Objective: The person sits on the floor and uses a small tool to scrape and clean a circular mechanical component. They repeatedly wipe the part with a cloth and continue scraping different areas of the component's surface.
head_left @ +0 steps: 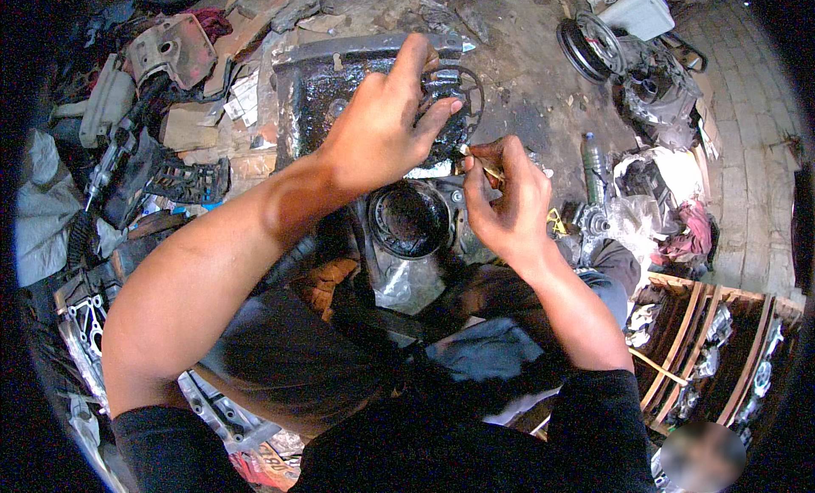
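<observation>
A black, wet-looking tray [365, 47] is the largest thing near the hands. On the person's side of the tray sits a metal part [412, 219] with a round dark bore. Above the tray is the left hand [386, 123], its thumb and forefinger apart; whether its grip holds a thin dark ring [482, 98] over the tray's right edge, I cannot tell. By the tray's near right corner, the right hand [518, 196] has its grip pinched on a small pale piece [464, 150].
</observation>
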Tool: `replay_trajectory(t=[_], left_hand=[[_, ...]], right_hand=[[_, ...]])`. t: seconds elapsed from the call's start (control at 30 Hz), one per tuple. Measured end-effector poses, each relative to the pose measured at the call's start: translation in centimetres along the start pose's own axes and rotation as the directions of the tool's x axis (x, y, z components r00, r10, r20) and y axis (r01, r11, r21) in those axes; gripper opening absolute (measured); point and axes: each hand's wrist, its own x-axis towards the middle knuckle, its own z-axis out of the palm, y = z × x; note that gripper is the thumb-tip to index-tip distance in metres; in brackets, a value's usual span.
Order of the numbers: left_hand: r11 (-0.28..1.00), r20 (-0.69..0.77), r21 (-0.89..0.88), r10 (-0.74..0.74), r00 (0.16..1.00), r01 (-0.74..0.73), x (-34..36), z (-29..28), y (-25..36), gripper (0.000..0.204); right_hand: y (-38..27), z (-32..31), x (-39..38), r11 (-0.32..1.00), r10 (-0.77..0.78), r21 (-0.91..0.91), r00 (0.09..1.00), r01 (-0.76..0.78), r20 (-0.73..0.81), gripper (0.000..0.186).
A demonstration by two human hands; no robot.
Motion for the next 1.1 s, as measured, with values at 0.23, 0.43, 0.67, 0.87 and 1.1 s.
replay_trajectory(t=[0.23,0.43,0.67,0.87,1.1], left_hand=[[0.996,0.024,-0.031,-0.083,0.996,0.084,0.3,-0.1,0.1,0.046],[0.982,0.062,0.041,-0.185,0.981,0.183,0.4,-0.3,0.4,0.049],[0.994,0.013,0.108,-0.014,1.000,0.012,0.6,-0.7,-1.2,0.036],[0.986,0.077,0.113,0.114,0.991,-0.122,1.6,-1.4,-1.3,0.023],[0.997,0.203,0.070,-0.044,0.978,0.030,2.7,-2.7,-1.1,0.023]], right_hand=[[0.6,0.8,0.1,1.000,-0.015,-0.016,0.998,0.016,0.066,0.010],[0.2,-0.3,0.8,0.996,0.089,0.011,0.988,-0.091,0.125,0.012],[0.5,0.5,1.1,0.998,0.051,0.036,0.994,-0.055,0.092,0.012],[0.6,-0.3,1.4,0.995,-0.018,0.094,1.000,0.018,-0.009,0.015],[0.0,0.3,1.8,0.992,-0.126,0.010,0.992,0.126,-0.025,0.016]])
